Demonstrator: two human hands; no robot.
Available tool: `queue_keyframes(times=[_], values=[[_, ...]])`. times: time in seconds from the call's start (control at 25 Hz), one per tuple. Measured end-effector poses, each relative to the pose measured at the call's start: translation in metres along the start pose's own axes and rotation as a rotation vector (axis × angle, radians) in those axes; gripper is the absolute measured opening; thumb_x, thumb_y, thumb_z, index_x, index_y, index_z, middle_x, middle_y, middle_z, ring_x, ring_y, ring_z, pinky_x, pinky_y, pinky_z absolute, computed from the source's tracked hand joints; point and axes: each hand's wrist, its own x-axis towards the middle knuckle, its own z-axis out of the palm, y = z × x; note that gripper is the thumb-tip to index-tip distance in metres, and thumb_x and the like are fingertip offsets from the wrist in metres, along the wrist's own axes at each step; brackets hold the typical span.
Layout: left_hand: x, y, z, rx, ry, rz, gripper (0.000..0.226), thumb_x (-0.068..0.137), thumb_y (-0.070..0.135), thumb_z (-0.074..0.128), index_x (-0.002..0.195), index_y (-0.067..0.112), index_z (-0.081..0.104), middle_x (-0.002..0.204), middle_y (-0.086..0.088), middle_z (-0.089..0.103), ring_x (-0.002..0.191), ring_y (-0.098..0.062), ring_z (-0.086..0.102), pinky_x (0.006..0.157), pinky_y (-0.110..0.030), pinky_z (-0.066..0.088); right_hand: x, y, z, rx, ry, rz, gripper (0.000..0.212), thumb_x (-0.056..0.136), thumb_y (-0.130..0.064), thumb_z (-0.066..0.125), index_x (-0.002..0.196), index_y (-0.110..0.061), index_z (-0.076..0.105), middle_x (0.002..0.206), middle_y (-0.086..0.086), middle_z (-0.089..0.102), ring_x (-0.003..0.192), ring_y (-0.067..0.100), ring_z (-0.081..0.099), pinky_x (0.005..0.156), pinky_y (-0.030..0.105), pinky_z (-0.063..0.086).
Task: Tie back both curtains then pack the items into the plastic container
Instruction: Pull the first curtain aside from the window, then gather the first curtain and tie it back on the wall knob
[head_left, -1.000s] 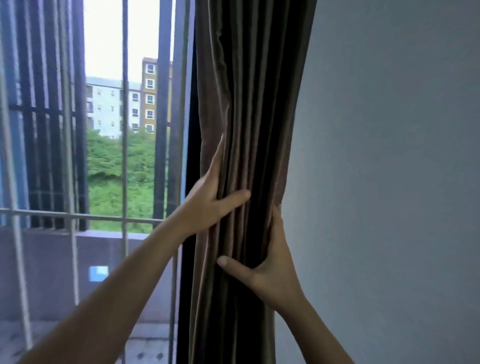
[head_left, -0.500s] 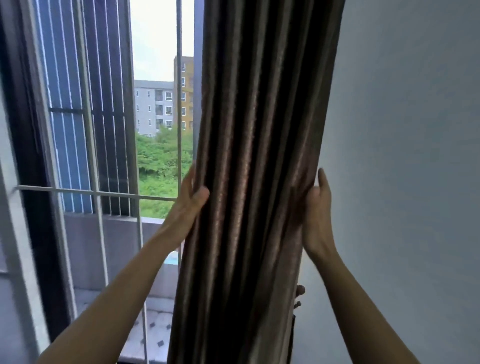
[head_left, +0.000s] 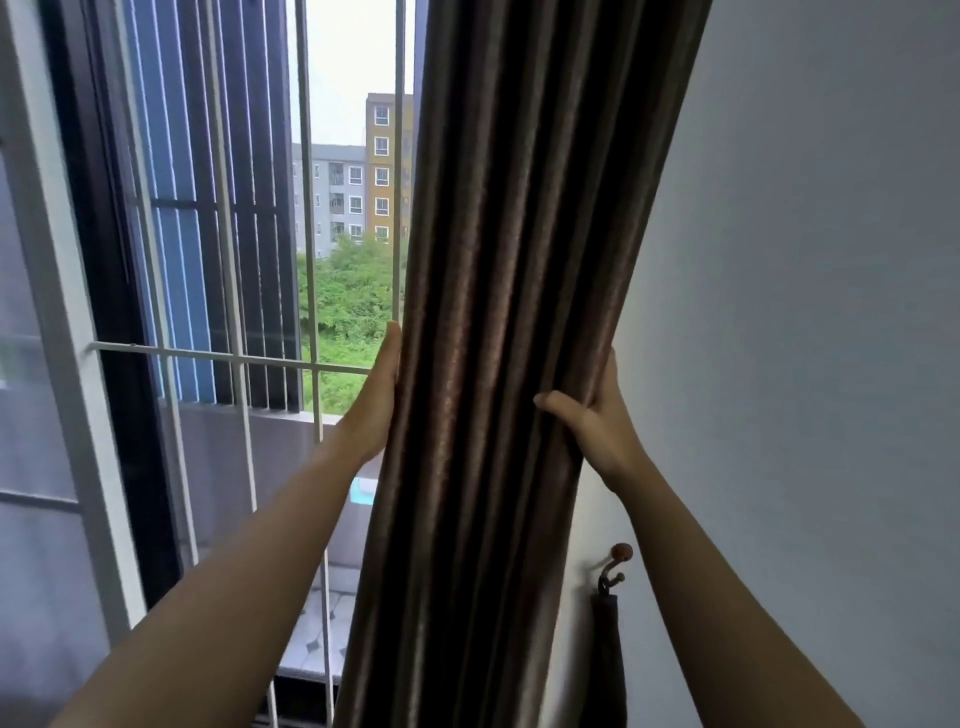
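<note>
Where the brown curtain (head_left: 509, 364) is gathered into a thick bundle, it is held between both hands at mid-frame, between the window grille (head_left: 306, 208) on the left and the grey wall (head_left: 805, 312) on the right. The left hand (head_left: 376, 400) is laid flat against the bundle's left edge. Its fingers (head_left: 390, 348) are straight and together, pointed upward, and are only pressed against the fabric. The right hand (head_left: 597, 431) is closed on the bundle's right edge: the thumb (head_left: 553, 404) is laid across the front folds, and the fingers (head_left: 609, 374) are wrapped round behind, where most of their length is hidden. The bundle is tilted, with its top leaning to the right. Below the right forearm, a wall hook (head_left: 613, 566) with a round brown knob is fixed to the wall, near the curtain's right edge. A dark tieback strap (head_left: 605, 665) is hung from this hook, straight down and apart from both hands. Trees and apartment blocks are seen through the grille.
</note>
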Motion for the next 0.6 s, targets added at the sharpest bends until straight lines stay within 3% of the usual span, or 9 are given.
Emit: queue_keyframes(times=[0.08, 0.16, 0.24, 0.32, 0.44, 0.6], values=[[0.003, -0.013, 0.01, -0.009, -0.007, 0.001, 0.064, 0.097, 0.054, 0.009, 0.102, 0.035, 0.07, 0.1, 0.006, 0.073, 0.099, -0.011, 0.066, 0.091, -0.03, 0.049, -0.002, 0.006, -0.001, 0.039, 0.037, 0.036, 0.087, 0.069, -0.032, 0.073, 0.142, -0.027, 0.026, 0.133, -0.008, 0.05, 0.117, 0.006, 0.054, 0.101, 0.038, 0.047], [0.004, -0.028, 0.018, -0.027, 0.001, 0.001, 0.062, 0.1, 0.049, 0.012, 0.098, 0.034, 0.072, 0.096, 0.006, 0.073, 0.095, -0.012, 0.067, 0.097, -0.04, 0.045, -0.011, 0.012, 0.001, 0.048, -0.033, 0.094, 0.081, 0.071, -0.033, 0.072, 0.141, -0.025, 0.031, 0.132, -0.007, 0.053, 0.117, 0.008, 0.056, 0.102, 0.037, 0.046], [0.005, -0.041, 0.031, -0.013, -0.028, -0.016, 0.059, 0.102, 0.045, 0.016, 0.089, 0.036, 0.073, 0.087, 0.008, 0.073, 0.086, -0.009, 0.068, 0.09, -0.038, 0.047, -0.024, 0.026, 0.002, 0.097, -0.091, 0.163, 0.074, 0.075, -0.035, 0.069, 0.139, -0.022, 0.037, 0.133, -0.004, 0.056, 0.119, 0.011, 0.056, 0.104, 0.036, 0.045], [0.004, -0.05, 0.045, 0.011, -0.067, -0.044, 0.059, 0.102, 0.044, 0.017, 0.083, 0.037, 0.072, 0.08, 0.009, 0.072, 0.079, -0.007, 0.068, 0.078, -0.028, 0.05, -0.039, 0.038, -0.002, 0.163, -0.104, 0.209, 0.07, 0.077, -0.038, 0.066, 0.139, -0.019, 0.04, 0.133, -0.001, 0.057, 0.12, 0.015, 0.056, 0.103, 0.035, 0.045], [0.001, -0.055, 0.059, -0.011, -0.08, -0.058, 0.049, 0.102, 0.044, 0.019, 0.097, 0.026, 0.065, 0.08, 0.007, 0.07, 0.079, -0.009, 0.066, 0.075, -0.027, 0.051, -0.052, 0.045, -0.016, 0.227, -0.084, 0.222, 0.058, 0.081, -0.032, 0.061, 0.135, -0.019, 0.044, 0.13, 0.001, 0.059, 0.118, 0.016, 0.058, 0.1, 0.035, 0.048], [-0.009, -0.047, 0.078, 0.019, -0.118, -0.038, 0.044, 0.101, 0.044, 0.019, 0.105, 0.023, 0.057, 0.078, 0.01, 0.068, 0.075, -0.006, 0.065, 0.071, -0.023, 0.052, -0.064, 0.038, -0.035, 0.245, -0.09, 0.231, 0.039, 0.082, -0.026, 0.054, 0.121, -0.029, 0.052, 0.116, -0.009, 0.067, 0.108, 0.009, 0.063, 0.083, 0.021, 0.053]])
